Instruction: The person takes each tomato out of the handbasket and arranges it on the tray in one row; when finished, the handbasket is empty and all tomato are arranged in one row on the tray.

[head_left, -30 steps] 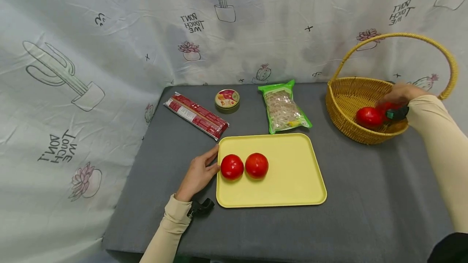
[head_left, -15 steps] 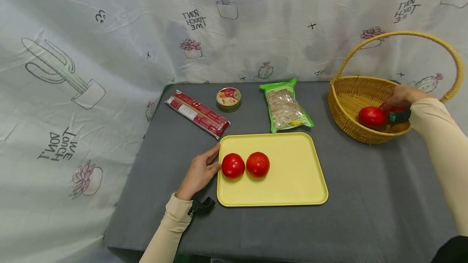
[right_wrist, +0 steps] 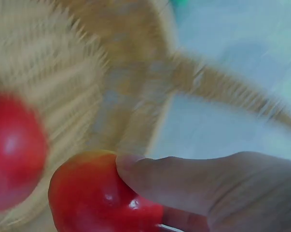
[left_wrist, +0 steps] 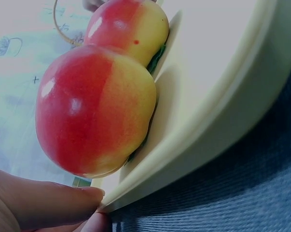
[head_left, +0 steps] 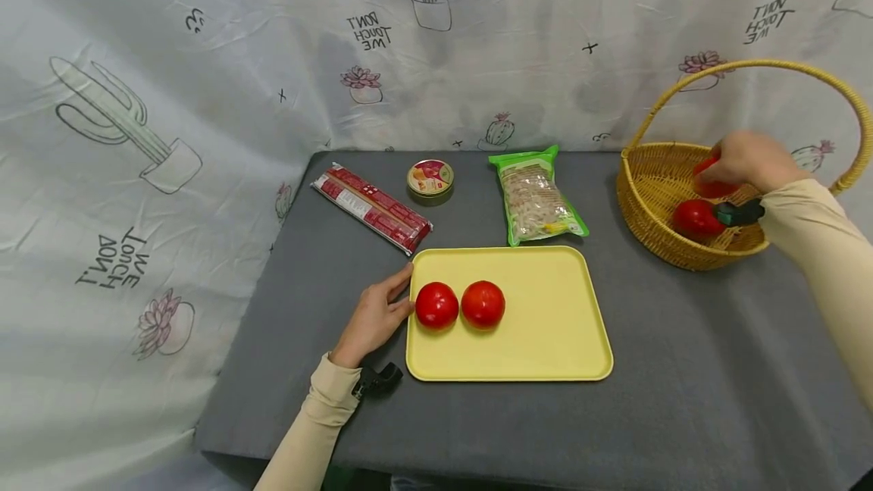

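Note:
My right hand point(head_left: 753, 161) grips a red tomato point(right_wrist: 102, 193) over the wicker basket point(head_left: 648, 226), thumb laid along its side in the right wrist view. A second tomato point(head_left: 697, 220) lies inside the basket below it. On the yellow tray point(head_left: 546, 324), two more tomatoes point(head_left: 436, 305) point(head_left: 483, 304) sit side by side near its left end, green leaves showing beneath them in the left wrist view. My left hand point(head_left: 373, 317) pinches the tray's left rim between thumb point(left_wrist: 63, 203) and finger.
Behind the tray lie a red packet point(head_left: 371, 208), a round tin point(head_left: 430, 180) and a green-edged bag point(head_left: 539, 197) of noodle-like food. The basket's tall handle point(head_left: 764, 64) arches over its opening. A printed curtain point(head_left: 532, 36) hangs behind the grey table point(head_left: 682, 400).
My right hand has risen from the basket's bottom with a tomato in its grip, leaving one tomato there. The left hand keeps its place on the tray rim.

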`<state>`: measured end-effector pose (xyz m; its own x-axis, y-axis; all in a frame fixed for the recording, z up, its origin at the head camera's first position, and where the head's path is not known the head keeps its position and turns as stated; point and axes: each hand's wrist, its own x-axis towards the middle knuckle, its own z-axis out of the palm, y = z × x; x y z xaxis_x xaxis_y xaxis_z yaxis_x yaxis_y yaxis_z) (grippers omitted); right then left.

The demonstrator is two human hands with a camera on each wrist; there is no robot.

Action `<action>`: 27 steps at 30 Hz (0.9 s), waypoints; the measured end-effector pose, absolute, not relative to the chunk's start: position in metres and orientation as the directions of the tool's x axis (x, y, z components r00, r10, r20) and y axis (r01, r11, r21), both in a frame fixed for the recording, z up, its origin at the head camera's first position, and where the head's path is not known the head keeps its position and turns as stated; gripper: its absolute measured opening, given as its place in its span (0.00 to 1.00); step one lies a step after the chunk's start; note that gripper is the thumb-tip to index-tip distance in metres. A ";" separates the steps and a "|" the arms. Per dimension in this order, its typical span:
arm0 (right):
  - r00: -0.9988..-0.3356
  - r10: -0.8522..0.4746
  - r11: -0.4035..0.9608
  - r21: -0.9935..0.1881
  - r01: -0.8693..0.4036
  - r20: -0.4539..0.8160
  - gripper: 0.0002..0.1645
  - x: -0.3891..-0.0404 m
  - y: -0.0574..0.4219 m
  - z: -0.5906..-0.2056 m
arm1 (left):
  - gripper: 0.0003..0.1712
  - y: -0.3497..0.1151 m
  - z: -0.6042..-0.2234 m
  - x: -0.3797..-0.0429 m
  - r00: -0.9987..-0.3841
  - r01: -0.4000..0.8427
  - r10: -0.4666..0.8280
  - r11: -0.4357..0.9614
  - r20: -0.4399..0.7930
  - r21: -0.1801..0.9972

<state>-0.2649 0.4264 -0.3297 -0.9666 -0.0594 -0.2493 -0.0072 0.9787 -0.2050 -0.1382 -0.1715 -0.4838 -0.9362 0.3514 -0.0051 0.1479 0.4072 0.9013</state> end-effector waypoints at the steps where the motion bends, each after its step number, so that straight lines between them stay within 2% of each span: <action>1: -0.970 -0.077 0.978 -0.205 -0.030 -0.229 0.25 -0.264 0.417 -0.326 | 0.41 -0.172 -0.484 -0.138 -0.937 0.147 0.350 0.409 -0.006 0.901; 6: -0.979 -0.148 0.970 -0.212 -0.116 -0.141 0.31 -0.245 0.364 -0.313 | 0.41 -0.170 -0.483 -0.138 -0.933 0.150 0.358 0.422 -0.012 0.894; 9: -0.979 -0.185 0.960 -0.229 -0.160 -0.090 0.31 -0.227 0.330 -0.310 | 0.40 -0.169 -0.482 -0.139 -0.929 0.155 0.369 0.426 -0.015 0.891; 14: -0.945 -0.327 0.918 -0.241 -0.316 -0.007 0.34 -0.198 0.272 -0.315 | 0.40 -0.170 -0.481 -0.139 -0.931 0.158 0.366 0.424 -0.009 0.892; 20: -0.872 -0.488 0.852 -0.227 -0.472 -0.017 0.28 -0.165 0.213 -0.340 | 0.40 -0.170 -0.481 -0.138 -0.935 0.145 0.353 0.423 -0.016 0.894; 27: -0.793 -0.607 0.786 -0.186 -0.589 -0.055 0.28 -0.140 0.177 -0.378 | 0.40 -0.172 -0.482 -0.138 -0.938 0.141 0.345 0.413 -0.012 0.900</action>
